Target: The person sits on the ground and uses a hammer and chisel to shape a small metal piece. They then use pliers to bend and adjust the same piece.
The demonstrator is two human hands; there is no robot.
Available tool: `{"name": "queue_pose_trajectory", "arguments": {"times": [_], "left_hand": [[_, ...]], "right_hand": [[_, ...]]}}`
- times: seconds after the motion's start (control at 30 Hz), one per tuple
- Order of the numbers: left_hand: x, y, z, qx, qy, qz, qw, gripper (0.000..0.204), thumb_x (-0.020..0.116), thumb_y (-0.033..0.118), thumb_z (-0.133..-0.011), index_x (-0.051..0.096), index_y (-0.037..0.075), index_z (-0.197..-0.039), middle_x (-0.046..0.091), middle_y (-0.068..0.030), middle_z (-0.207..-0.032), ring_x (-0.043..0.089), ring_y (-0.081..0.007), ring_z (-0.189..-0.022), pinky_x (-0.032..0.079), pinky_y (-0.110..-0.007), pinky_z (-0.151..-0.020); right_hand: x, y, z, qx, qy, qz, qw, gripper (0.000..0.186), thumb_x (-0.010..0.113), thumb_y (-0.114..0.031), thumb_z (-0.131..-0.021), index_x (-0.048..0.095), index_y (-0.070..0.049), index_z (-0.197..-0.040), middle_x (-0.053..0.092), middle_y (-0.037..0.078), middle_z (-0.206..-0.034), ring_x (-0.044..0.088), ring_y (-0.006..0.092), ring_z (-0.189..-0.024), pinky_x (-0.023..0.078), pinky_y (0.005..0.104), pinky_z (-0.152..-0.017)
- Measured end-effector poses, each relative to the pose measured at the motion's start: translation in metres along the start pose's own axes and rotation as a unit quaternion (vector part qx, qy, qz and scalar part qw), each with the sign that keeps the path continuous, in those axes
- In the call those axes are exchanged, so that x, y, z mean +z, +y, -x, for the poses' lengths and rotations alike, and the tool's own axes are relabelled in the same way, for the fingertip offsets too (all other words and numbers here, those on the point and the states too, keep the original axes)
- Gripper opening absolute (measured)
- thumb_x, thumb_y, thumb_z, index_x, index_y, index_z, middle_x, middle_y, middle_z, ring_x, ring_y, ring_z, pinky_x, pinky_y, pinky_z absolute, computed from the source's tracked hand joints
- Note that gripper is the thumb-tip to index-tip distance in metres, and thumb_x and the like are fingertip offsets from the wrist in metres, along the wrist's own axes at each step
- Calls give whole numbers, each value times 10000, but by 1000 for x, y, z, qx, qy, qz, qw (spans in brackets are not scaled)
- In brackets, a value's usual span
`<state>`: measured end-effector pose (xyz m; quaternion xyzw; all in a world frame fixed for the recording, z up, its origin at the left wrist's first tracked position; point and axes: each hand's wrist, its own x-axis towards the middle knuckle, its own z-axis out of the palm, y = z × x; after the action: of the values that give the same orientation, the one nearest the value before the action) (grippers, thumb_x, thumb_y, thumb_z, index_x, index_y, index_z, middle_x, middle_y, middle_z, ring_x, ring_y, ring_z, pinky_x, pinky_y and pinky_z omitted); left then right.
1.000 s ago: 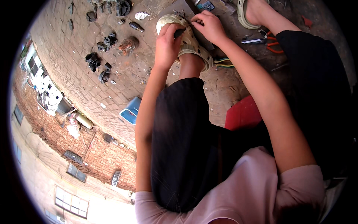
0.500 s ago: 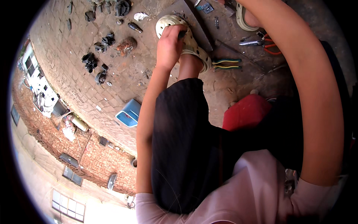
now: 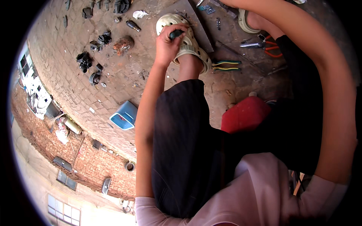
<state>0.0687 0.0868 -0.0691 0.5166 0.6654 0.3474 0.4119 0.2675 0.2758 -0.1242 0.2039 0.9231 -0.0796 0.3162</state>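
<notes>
My left hand (image 3: 166,46) is above the cream clog (image 3: 169,19) on my left foot. Its fingers are closed round a dark green rounded object (image 3: 175,34) that looks like the end of a handle; the rest of it is hidden. A dark metal plate (image 3: 194,19) lies on the ground beside that clog. My right forearm (image 3: 286,17) arches across the upper right to the top edge, where the hand is out of the picture. Pliers with green and yellow handles (image 3: 227,65) lie by the clog's heel. Orange-handled scissors (image 3: 269,47) rest further right.
Several dark machine parts (image 3: 83,61) are scattered over the brick ground at upper left, around a rusty lump (image 3: 123,45). A blue plastic container (image 3: 126,115) lies left of my leg. Something red (image 3: 247,115) is below my right thigh. A metal rod (image 3: 241,56) lies beyond the pliers.
My left hand has turned slightly, so more of the dark green object shows. My right arm has swung outward to the right, its hand passing out at the top edge. The view has shifted a little.
</notes>
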Motion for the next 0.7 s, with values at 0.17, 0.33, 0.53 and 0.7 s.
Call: {"name": "queue_pose_trajectory", "arguments": {"times": [0.17,0.33,0.53,0.7], "left_hand": [[8,5,3,-13,2,9,1000,180,657,-57,-831,672,67,-961,721,-18,-1037,581,-208,-936,481,-318,-883],[11,3,5,1,14,-17,1000,192,653,-53,-824,676,85,-955,724,-5,-1039,547,-216,-932,462,-320,-892],[16,13,4,42,58,-80,994,178,691,-66,-782,679,48,-917,648,-65,-975,569,-243,-953,474,-333,-875],[16,12,2,38,59,-79,994,198,705,-66,-768,685,47,-929,614,-92,-958,602,-266,-929,491,-348,-855]], "right_hand": [[-7,-4,15,-26,-15,34,999,215,604,-208,-872,762,-87,-956,725,129,-991,692,305,-919,545,445,-747],[-14,-5,27,-37,-17,60,997,223,602,-222,-880,769,-90,-945,732,135,-992,701,306,-911,548,450,-739],[-37,14,57,-113,-83,52,989,250,599,-262,-893,776,-86,-906,734,144,-984,705,315,-896,549,463,-732],[21,45,-4,-100,-71,-71,990,274,608,-295,-880,769,-74,-895,729,160,-952,699,339,-878,545,481,-716]]}}
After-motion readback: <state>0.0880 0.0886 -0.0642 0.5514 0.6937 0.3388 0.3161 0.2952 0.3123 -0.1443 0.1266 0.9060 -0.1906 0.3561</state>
